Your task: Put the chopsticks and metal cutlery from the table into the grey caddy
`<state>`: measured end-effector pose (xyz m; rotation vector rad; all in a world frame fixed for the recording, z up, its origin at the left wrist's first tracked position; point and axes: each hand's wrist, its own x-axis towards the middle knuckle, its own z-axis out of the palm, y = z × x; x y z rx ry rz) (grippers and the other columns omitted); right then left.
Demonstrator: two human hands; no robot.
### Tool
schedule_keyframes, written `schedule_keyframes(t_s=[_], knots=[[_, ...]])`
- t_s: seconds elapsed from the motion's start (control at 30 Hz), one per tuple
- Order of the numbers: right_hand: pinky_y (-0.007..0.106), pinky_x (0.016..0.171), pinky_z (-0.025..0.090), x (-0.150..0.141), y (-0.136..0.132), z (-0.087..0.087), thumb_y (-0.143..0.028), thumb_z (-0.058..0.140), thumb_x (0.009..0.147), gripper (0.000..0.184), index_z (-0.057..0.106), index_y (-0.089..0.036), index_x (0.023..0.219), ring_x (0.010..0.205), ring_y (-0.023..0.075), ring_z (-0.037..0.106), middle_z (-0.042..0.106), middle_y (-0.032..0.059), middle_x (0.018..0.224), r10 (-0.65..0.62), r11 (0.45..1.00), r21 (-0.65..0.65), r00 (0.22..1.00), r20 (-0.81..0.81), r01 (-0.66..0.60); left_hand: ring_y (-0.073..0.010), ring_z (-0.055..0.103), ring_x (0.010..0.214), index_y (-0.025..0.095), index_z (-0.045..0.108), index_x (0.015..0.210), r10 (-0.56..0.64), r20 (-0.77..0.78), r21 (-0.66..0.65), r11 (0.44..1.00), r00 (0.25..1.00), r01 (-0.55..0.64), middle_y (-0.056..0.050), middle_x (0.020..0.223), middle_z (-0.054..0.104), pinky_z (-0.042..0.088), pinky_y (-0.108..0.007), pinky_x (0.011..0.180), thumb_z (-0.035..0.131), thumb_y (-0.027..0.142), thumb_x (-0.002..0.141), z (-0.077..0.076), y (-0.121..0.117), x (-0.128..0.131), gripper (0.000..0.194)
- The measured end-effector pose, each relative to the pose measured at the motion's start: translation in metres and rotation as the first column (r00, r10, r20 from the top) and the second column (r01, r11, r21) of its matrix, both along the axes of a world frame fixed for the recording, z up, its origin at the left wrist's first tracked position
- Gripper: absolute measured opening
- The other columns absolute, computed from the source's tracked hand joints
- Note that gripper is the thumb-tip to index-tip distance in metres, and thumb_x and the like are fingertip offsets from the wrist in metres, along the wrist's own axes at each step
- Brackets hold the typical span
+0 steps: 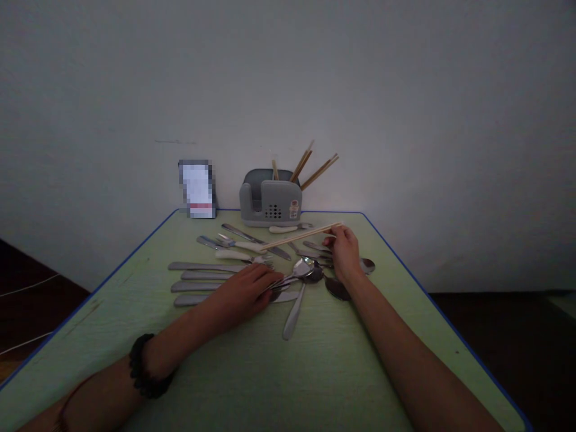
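On the pale green, blue-edged table [288, 378] stands a grey plastic holder [279, 197]. The left hand [246, 293] lies over silver metal cutlery [195, 287]; I can't tell if it grips. The right hand [345, 252] pinches thin, pale wooden chopsticks [301, 236] in front of the holder.

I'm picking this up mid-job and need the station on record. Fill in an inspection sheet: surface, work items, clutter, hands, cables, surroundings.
Surface: green tabletop with blue edging; a few small marks.
Work items: pale chopsticks; loose spoons, white-handled forks and table knives; gray cutlery holder at the back, containing more chopsticks.
Clutter: device with a lit, pixelated screen, upright at the left rear.
Left hand: over the cutlery, fingers by a spoon; grip unclear.
Right hand: pinches the pale chopsticks near their right end.
Cables: thin white lines beyond the table's left edge, possibly cables.
Surroundings: plain wall behind; dark areas either side.
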<state>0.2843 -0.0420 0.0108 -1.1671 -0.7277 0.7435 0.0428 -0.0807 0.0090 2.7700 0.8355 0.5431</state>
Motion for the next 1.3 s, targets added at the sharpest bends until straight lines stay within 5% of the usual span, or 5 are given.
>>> schedule_keyframes(t_s=[0.23, 0.5, 0.83, 1.3], knots=[[0.021, 0.045, 0.037, 0.002, 0.000, 0.000, -0.030, 0.057, 0.069, 0.012, 0.053, -0.019, 0.066, 0.045, 0.0060, 0.047, 0.056, -0.0063, 0.063, 0.009, 1.000, 0.018, 0.993, -0.121, -0.007, -0.0190, 0.056, 0.082, 0.017, 0.057, 0.091, 0.106, -0.021, -0.157, 0.982, 0.994, -0.108, -0.007, 0.089, 0.060, 0.046, -0.030, 0.074, 0.044, 0.025, 0.089, 0.006, 0.008, -0.001, 0.015], [0.020, 0.045, 0.038, 0.002, -0.001, 0.005, -0.026, 0.055, 0.069, 0.008, 0.053, -0.018, 0.066, 0.045, 0.0055, 0.046, 0.057, -0.0054, 0.066, -0.007, 1.000, -0.005, 0.976, -0.218, 0.006, -0.0178, 0.052, 0.065, 0.019, 0.054, 0.074, 0.160, -0.170, -0.005, 0.986, 0.972, -0.164, -0.004, 0.072, 0.057, 0.037, -0.028, 0.058, 0.044, 0.041, 0.088, 0.010, 0.011, -0.007, 0.028], [0.021, 0.047, 0.042, 0.004, 0.000, 0.004, -0.023, 0.056, 0.067, 0.005, 0.052, -0.020, 0.067, 0.045, 0.0059, 0.045, 0.056, -0.0055, 0.064, 0.024, 1.000, 0.015, 0.958, -0.287, -0.020, -0.0188, 0.052, 0.072, 0.018, 0.057, 0.075, 0.080, -0.105, 0.035, 0.996, 0.991, -0.077, -0.005, 0.074, 0.059, 0.041, -0.030, 0.069, 0.033, 0.036, 0.093, 0.004, 0.014, -0.010, 0.035], [0.019, 0.047, 0.043, 0.006, 0.002, 0.006, -0.021, 0.055, 0.068, 0.006, 0.050, -0.019, 0.065, 0.043, 0.0047, 0.043, 0.056, -0.0057, 0.061, 0.045, 0.999, 0.000, 0.926, -0.376, -0.048, -0.0203, 0.055, 0.070, 0.018, 0.060, 0.073, 0.305, -0.022, 0.135, 0.945, 0.952, -0.299, -0.007, 0.070, 0.061, 0.042, -0.033, 0.071, 0.036, 0.033, 0.091, 0.002, 0.020, -0.010, 0.033]])
